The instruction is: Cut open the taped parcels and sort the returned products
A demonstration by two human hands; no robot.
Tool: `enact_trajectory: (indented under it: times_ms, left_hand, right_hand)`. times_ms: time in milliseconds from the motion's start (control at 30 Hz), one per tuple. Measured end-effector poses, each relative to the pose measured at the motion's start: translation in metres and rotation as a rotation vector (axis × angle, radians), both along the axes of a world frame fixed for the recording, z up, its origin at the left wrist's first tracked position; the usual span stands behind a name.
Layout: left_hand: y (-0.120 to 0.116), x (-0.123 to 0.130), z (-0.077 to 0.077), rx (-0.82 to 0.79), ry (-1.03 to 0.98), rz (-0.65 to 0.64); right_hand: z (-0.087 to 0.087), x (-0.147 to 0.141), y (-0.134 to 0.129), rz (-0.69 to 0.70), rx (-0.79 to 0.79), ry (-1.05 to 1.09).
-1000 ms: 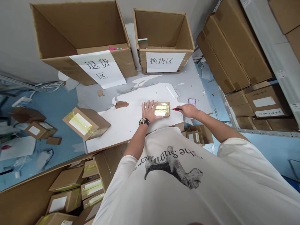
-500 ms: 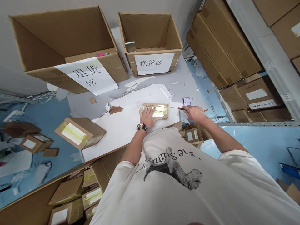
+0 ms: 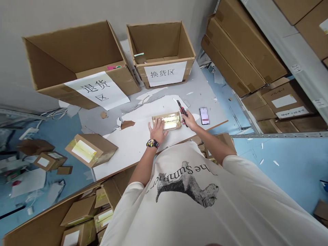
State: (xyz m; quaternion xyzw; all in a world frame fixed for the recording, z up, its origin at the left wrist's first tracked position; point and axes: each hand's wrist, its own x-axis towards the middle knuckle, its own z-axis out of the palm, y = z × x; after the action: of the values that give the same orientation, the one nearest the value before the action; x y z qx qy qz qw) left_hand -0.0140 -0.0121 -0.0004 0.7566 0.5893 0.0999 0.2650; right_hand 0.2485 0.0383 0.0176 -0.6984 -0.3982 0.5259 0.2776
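A small taped cardboard box (image 3: 172,120) with a white label lies on the white-covered table. My left hand (image 3: 157,131) rests on its left end, fingers spread over the top. At the box's right end, my right hand (image 3: 189,121) is wrapped round a red and black utility knife (image 3: 182,110). The knife's blade points up and away from me, beside the box. To the right of that hand a phone (image 3: 204,115) lies with its screen lit.
Two large open cartons, one with a paper sign (image 3: 98,89) and a smaller carton (image 3: 166,74), stand at the table's back. A taped box (image 3: 91,149) sits at the left edge. Shelved cartons (image 3: 232,51) rise on the right; more boxes (image 3: 79,212) fill a container below.
My right hand has moved left from near the phone to the box's right end, bringing the utility knife with it and turning its blade upward. My left hand stays on the box.
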Motion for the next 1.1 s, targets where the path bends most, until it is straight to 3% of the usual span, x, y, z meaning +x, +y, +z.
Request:
enact_trajectory:
  times_ms: [133,300,667,800,1100]
  left_hand:
    - [0.017,0.032,0.003,-0.022,-0.043,-0.125]
    - [0.03,0.067,0.002,-0.022,0.0,-0.137]
    - [0.037,0.085,0.0,-0.085,0.124,-0.044]
    - [0.028,0.082,0.0,-0.024,0.121,-0.069]
    - [0.014,0.041,-0.007,0.022,0.118,-0.118]
  right_hand:
    - [-0.015,0.0,0.014,0.035,0.026,-0.072]
    - [-0.029,0.01,0.028,0.066,-0.044,-0.083]
    - [-0.038,-0.001,0.028,0.014,-0.11,-0.012]
    - [-0.04,-0.001,0.029,0.017,-0.13,-0.016]
    - [-0.042,-0.002,0.026,0.031,-0.125,-0.005]
